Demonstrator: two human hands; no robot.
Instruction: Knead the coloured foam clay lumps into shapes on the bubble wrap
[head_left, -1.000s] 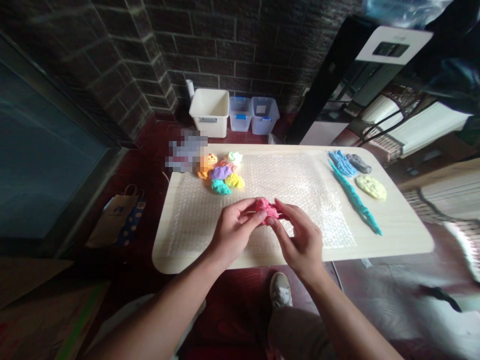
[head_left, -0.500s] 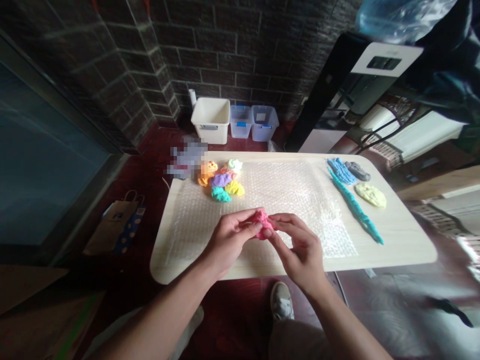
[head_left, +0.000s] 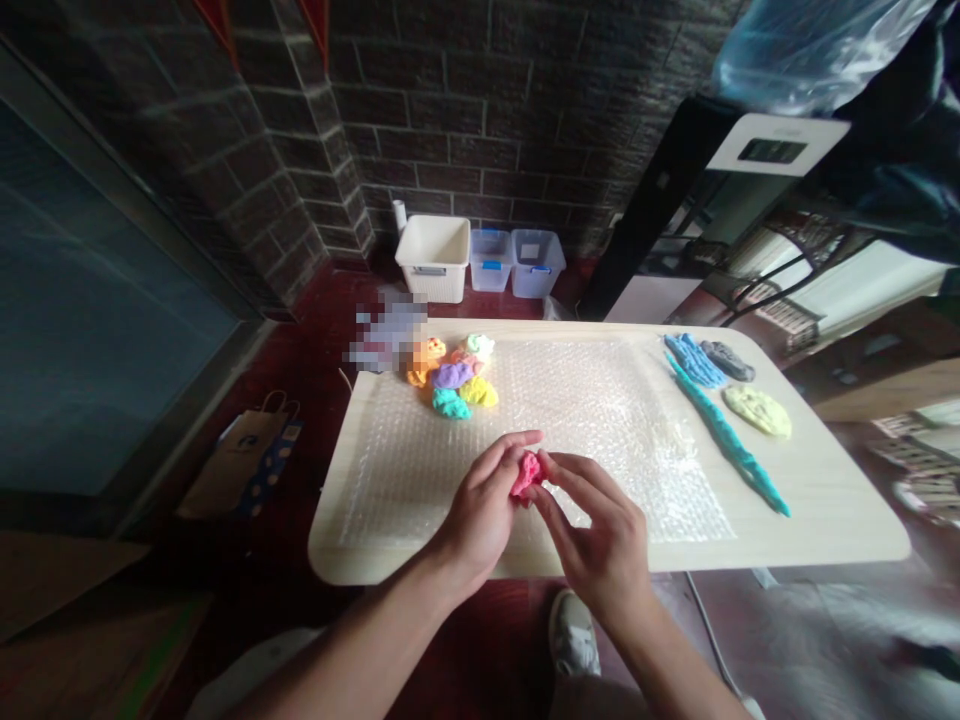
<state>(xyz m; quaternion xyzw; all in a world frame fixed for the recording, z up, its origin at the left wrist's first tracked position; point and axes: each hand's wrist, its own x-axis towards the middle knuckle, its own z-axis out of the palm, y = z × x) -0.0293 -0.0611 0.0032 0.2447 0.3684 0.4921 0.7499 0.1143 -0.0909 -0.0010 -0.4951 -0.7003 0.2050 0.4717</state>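
Observation:
A small lump of pinkish-red modelling clay point(head_left: 528, 476) is held between my two hands above the near part of the table. My left hand point(head_left: 484, 510) grips its left side, with the index finger stretched out beyond it. From the right, the thumb and fingertips of my right hand point(head_left: 600, 520) pinch the same lump. Beyond my hands, a cluster of clay lumps lies on the bubble wrap point(head_left: 585, 390): purple point(head_left: 452, 376), yellow point(head_left: 478, 392), teal point(head_left: 451, 404), orange point(head_left: 421, 368) and pale green point(head_left: 480, 346) ones among them.
At the table's point(head_left: 832, 500) right lie a long teal clay roll point(head_left: 731, 440), a blue clay piece point(head_left: 696, 360), a grey one point(head_left: 729, 361) and a pale yellow one point(head_left: 757, 411). A white bin point(head_left: 433, 260) and two clear boxes point(head_left: 491, 262) stand by the wall. A paper bag point(head_left: 236, 455) is on the floor.
The clay lump has been turned and squeezed into a more compact shape. My left index finger has stretched out past it. The view has tilted, so the table sits lower in the picture.

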